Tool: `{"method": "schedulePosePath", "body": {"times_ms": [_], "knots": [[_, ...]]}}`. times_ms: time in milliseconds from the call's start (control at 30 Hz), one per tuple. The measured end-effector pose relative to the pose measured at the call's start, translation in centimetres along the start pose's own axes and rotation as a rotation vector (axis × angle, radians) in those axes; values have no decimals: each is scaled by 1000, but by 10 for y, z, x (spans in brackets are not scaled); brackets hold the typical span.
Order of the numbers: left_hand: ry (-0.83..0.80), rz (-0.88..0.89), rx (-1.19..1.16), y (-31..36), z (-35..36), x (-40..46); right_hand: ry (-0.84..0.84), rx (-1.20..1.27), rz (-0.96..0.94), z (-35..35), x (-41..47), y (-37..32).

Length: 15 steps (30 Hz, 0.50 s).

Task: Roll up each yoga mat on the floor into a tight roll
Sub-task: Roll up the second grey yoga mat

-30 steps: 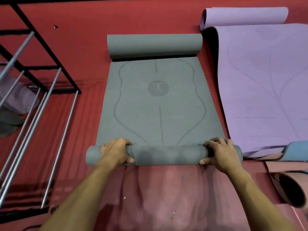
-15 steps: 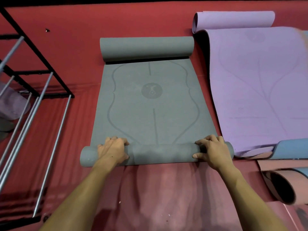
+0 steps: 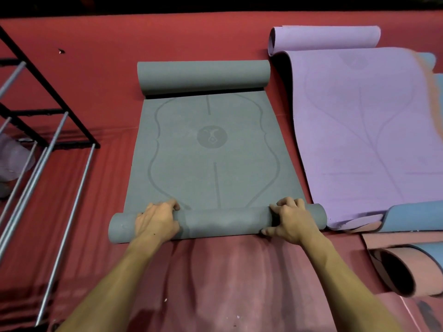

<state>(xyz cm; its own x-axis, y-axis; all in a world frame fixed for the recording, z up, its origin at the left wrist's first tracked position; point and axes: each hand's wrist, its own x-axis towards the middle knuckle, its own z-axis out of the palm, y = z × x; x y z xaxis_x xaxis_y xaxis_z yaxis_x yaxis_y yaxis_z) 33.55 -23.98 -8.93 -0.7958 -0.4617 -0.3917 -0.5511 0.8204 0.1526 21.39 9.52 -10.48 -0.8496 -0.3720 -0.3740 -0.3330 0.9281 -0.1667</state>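
Grey yoga mat [image 3: 211,149] lies flat on the red floor [image 3: 96,68], long axis running away from the person, w/ both ends curled: a loose curl at the far end [image 3: 203,76] and a tighter near roll [image 3: 220,222] under both hands.

Left hand [image 3: 157,221] sits on the near roll a bit in from its left end, palm on top, fingers [image 3: 171,204] curled over the far side down to the flat sheet. Right hand [image 3: 291,220] mirrors it near the right end: fingers [image 3: 290,202] bent over the top, thumb tucked under the near edge, so it grips the roll round. Left thumb is hidden, so can't tell if it wraps under too.

Hands are spaced wide, prob. so the roll advances evenly and the ends don't telescope. Fingers on the far side press the roll into the sheet to keep the wraps tight. A slight dent shows mid-roll btw the hands, so the middle may be slacker than the ends.

Most of the mat is not yet rolled; the far curl will have to be flattened or absorbed when the roll gets there.

Purple mat [image 3: 359,121] lies just beside on the right, its edge close to the grey one, far end curled too. Blue mat [image 3: 412,216] and a pink rolled mat [image 3: 407,271] sit near the right hand. A metal rack [image 3: 48,130] stands left, well apart.
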Motion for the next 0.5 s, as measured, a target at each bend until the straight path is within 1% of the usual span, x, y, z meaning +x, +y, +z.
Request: {"method": "schedulePosePath", "body": {"times_ms": [167, 267, 400, 500], "knots": [[46, -1, -30, -1, 2, 1, 150, -45, -8, 9, -1, -1], [59, 23, 13, -1, 3, 3, 163, -1, 12, 8, 1, -5], [11, 45, 58, 0, -1, 5, 170, 74, 32, 10, 4, -6], [-51, 75, 103, -1, 1, 5, 237, 91, 26, 19, 3, -4]]}}
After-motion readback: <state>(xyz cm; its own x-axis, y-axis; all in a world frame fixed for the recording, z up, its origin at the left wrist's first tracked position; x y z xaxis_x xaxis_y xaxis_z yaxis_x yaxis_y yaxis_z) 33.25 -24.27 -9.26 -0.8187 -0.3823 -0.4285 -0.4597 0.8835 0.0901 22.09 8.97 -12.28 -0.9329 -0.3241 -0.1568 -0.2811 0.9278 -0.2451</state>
